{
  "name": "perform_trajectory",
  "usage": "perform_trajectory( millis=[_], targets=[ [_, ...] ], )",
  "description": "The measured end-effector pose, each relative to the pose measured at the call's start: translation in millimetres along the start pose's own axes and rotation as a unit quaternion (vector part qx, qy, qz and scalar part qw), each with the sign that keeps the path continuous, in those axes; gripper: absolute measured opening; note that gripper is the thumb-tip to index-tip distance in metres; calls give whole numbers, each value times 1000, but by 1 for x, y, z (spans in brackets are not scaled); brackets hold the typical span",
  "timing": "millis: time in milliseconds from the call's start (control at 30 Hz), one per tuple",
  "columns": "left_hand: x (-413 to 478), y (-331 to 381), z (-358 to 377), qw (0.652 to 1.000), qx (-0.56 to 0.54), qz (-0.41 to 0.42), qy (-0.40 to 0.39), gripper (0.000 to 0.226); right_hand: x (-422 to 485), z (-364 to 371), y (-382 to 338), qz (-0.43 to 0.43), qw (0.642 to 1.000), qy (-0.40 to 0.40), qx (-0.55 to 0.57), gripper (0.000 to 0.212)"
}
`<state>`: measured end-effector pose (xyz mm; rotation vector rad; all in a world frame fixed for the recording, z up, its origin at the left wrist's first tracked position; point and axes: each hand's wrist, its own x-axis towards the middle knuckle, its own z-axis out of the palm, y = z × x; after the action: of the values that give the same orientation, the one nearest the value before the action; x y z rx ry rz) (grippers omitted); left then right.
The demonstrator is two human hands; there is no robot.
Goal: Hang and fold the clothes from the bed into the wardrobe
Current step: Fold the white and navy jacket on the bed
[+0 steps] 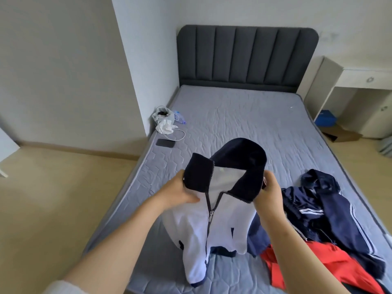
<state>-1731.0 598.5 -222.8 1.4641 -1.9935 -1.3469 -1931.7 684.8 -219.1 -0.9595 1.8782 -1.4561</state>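
Observation:
I hold a white zip-up jacket (pixel 222 219) with a dark navy collar and hood up over the grey mattress (pixel 244 115). My left hand (pixel 180 190) grips its left shoulder just under the collar. My right hand (pixel 268 192) grips the right side of the collar. The zip is partly done up and the jacket's lower part hangs down toward the bed. To the right on the mattress lies a heap of clothes: a navy track jacket with white stripes (pixel 331 211) and a red garment (pixel 331 266).
A phone (pixel 165 143), a white cable, a plastic bag (pixel 162 115) and a small bottle lie at the mattress's left edge. A dark padded headboard (pixel 246 56) stands at the far end. White furniture (pixel 364 92) and a cardboard box sit at the right; wooden floor at the left.

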Motion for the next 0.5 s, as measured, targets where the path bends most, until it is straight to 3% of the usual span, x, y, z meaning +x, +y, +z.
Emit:
perform_trajectory(
  millis=[100,200,333,433,500],
  targets=[
    [-6,0,-13,995,34,-37,-84,61,-3,-9,4,-5,1000,18,-17,20],
    [-11,2,-14,995,60,-32,-79,53,-12,-23,9,-6,999,30,-36,22],
    [-17,7,3,990,129,5,51,42,-25,-38,14,-22,997,22,-70,28],
    [-31,12,12,973,165,1,164,14,-35,-40,14,-26,993,1,-116,25],
    [-47,10,11,959,170,-31,226,37,-44,-37,15,-30,992,1,-127,37]
  ],
)
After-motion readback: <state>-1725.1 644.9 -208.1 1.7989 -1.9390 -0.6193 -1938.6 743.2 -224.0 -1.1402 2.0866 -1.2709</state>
